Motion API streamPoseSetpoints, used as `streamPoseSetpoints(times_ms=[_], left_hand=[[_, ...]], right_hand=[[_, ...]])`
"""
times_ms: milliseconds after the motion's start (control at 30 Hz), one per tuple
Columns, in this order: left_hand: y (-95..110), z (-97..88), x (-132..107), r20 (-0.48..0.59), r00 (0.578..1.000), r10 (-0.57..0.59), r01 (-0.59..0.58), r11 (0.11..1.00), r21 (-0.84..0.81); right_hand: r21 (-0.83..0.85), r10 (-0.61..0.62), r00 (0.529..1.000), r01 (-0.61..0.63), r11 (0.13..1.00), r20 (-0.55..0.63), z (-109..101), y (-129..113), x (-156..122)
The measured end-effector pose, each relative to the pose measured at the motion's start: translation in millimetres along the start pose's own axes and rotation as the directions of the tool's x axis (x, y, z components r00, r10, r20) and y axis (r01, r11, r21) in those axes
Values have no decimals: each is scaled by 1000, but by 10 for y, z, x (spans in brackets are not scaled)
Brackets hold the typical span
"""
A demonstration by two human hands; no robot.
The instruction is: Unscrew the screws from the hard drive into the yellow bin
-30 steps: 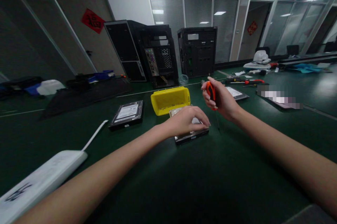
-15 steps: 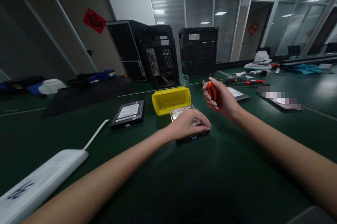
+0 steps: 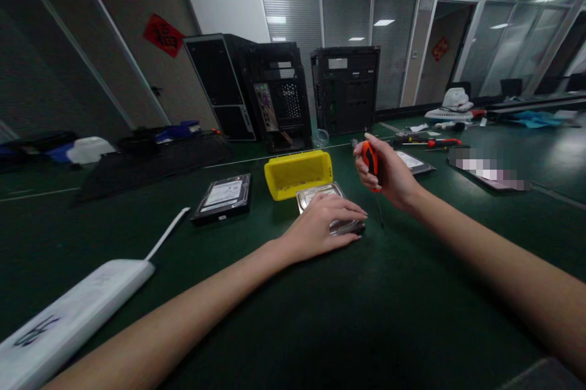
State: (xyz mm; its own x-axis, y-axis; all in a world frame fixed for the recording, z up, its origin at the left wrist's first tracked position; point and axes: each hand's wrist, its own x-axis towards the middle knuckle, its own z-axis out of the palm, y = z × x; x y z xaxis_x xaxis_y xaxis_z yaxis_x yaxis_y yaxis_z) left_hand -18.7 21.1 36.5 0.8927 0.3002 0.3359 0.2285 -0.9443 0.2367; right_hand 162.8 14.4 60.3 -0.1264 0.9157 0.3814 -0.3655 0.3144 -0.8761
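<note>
The silver hard drive [image 3: 317, 193] lies on the table [image 3: 366, 304], just on the near side of the yellow bin [image 3: 297, 174]. A second ago my left hand [image 3: 327, 226] arched over it on its fingertips. Now it has flattened: grip open, palm and fingers pressing the lid, not closed round it. I think the drive is pinned flat, though the hand hides its near edge. Right of the bin, my right hand [image 3: 390, 175] has barely moved, its grip closed on the orange screwdriver [image 3: 370, 158], shaft pointing down.

Silver drive [image 3: 318, 193] flat on green mat, frame centre; orange-handled screwdriver [image 3: 369, 158] upright to its right, tip down.
</note>
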Motion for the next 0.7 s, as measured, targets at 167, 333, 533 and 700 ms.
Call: streamPoseSetpoints(times_ms=[167, 333, 533, 700], left_hand=[[55, 33, -54, 35, 997, 63, -69, 974, 216], [66, 72, -71, 25, 998, 59, -64, 958, 281], [60, 101, -90, 9, 1000, 16, -18, 977, 213], [42, 137, -117, -27, 1000, -13, 16, 992, 121]], right_hand=[[19, 10, 1000, -10, 1000, 3, -1, -5, 3], [16, 16, 1000, -16, 1000, 4, -5, -3, 11], [77, -109, 994, 109, 991, -3, 22, -177, -14], [93, -208, 978, 208, 974, -6, 151, -377, -94]])
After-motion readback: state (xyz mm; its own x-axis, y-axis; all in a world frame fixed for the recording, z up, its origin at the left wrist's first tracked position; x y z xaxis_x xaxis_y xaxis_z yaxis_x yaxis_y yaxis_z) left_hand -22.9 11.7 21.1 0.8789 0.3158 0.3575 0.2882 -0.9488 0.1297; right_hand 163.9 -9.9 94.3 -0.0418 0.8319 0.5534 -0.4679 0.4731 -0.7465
